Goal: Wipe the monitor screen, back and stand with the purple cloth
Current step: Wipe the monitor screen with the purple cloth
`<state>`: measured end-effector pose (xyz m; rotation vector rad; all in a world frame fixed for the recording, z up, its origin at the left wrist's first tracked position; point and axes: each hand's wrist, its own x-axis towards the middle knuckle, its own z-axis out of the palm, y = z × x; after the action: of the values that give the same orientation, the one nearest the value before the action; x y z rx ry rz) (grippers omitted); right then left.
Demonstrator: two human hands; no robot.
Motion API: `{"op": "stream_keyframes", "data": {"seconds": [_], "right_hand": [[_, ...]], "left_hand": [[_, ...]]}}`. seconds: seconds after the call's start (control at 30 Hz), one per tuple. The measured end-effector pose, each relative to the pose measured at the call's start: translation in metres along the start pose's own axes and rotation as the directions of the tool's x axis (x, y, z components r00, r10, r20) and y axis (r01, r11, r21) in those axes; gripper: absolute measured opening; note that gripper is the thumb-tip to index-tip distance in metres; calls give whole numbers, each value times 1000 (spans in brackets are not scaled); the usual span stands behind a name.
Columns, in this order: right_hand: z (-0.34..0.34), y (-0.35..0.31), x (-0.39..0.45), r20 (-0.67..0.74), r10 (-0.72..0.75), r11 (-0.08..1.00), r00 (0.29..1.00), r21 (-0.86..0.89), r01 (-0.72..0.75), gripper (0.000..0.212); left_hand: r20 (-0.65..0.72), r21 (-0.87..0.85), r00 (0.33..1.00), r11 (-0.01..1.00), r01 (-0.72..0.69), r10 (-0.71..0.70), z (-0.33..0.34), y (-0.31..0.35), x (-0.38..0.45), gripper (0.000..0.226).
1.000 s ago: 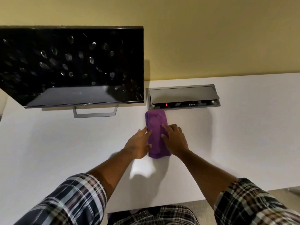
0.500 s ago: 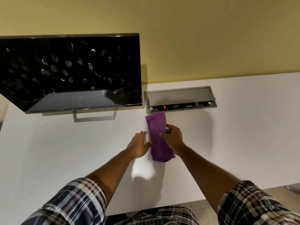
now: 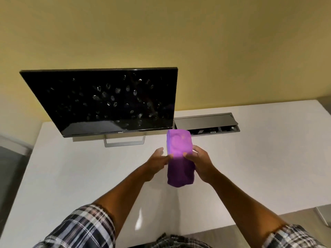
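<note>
A folded purple cloth point(image 3: 180, 158) is held up above the white desk, in front of me. My right hand point(image 3: 201, 162) grips its right edge, thumb across the front. My left hand point(image 3: 157, 161) touches the cloth's left edge with fingers spread. The black monitor point(image 3: 111, 102) stands at the back left, its dark screen covered with smudges and fingerprints. Its grey rectangular stand point(image 3: 124, 141) rests on the desk below the screen. The monitor's back is hidden.
A grey cable box point(image 3: 206, 123) with its lid raised is sunk into the white desk point(image 3: 71, 176) right of the monitor. A yellow wall point(image 3: 179, 42) rises close behind. The desk's front edge runs near my body.
The cloth has been lifted off the desk and now hangs upright between my hands. My right hand has closed on it. The view has tilted up and right, showing the whole monitor.
</note>
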<state>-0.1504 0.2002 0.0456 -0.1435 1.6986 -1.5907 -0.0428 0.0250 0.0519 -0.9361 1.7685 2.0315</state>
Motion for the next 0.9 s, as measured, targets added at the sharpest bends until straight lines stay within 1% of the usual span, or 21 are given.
{"op": "stream_keyframes", "data": {"seconds": [0.03, 0.07, 0.1, 0.13, 0.17, 0.23, 0.27, 0.33, 0.4, 0.47, 0.53, 0.6, 0.7, 0.83, 0.9], "right_hand": [[11, -4, -6, -16, -12, 1000, 1000, -12, 12, 39], [22, -8, -10, -51, -23, 999, 998, -38, 21, 40], [32, -10, -13, -90, -29, 997, 996, -68, 23, 43], [43, -13, -17, -126, -39, 995, 991, -96, 27, 49], [53, -15, -20, -153, -51, 994, 987, -107, 35, 56], [72, -18, -27, -163, -111, 991, 980, -90, 97, 66], [78, -19, -29, -147, -152, 986, 977, -84, 141, 69], [90, -24, -34, -78, -255, 962, 964, -122, 244, 75], [99, -27, -34, 9, -344, 910, 939, -243, 335, 77], [109, -26, -33, 85, -383, 838, 920, -387, 385, 84], [120, -25, -33, 88, -408, 766, 909, -509, 393, 92], [131, -26, -34, 76, -425, 718, 902, -579, 387, 95], [146, -30, -38, 48, -469, 660, 882, -644, 386, 90], [161, -34, -43, 45, -578, 582, 815, -678, 449, 69], [164, -37, -43, 54, -616, 529, 786, -710, 464, 59]], "left_hand": [[6, -38, 1000, 999, -2, 2, -7, 0, -7, 114], [-4, -69, 1000, 997, -21, 21, -14, -1, -12, 105], [-27, -102, 998, 993, -53, 51, -18, -2, -17, 91], [-63, -124, 994, 988, -97, 89, -23, -2, -24, 77], [-99, -137, 986, 980, -144, 131, -27, -2, -31, 70], [-157, -138, 962, 959, -247, 225, -36, 0, -47, 68], [-176, -124, 945, 946, -300, 276, -40, 1, -54, 69], [-186, -43, 902, 914, -403, 389, -52, 3, -67, 72], [-143, 54, 879, 890, -453, 456, -66, 6, -77, 76], [-81, 170, 871, 868, -467, 485, -80, 7, -84, 80], [-71, 333, 866, 831, -446, 494, -94, 7, -89, 89], [-92, 479, 863, 782, -398, 496, -104, 8, -93, 93], [-125, 546, 839, 743, -387, 529, -119, 10, -100, 86], [-94, 592, 802, 681, -431, 590, -134, 8, -106, 66], [-106, 642, 751, 621, -448, 652, -139, 7, -109, 50]]}}
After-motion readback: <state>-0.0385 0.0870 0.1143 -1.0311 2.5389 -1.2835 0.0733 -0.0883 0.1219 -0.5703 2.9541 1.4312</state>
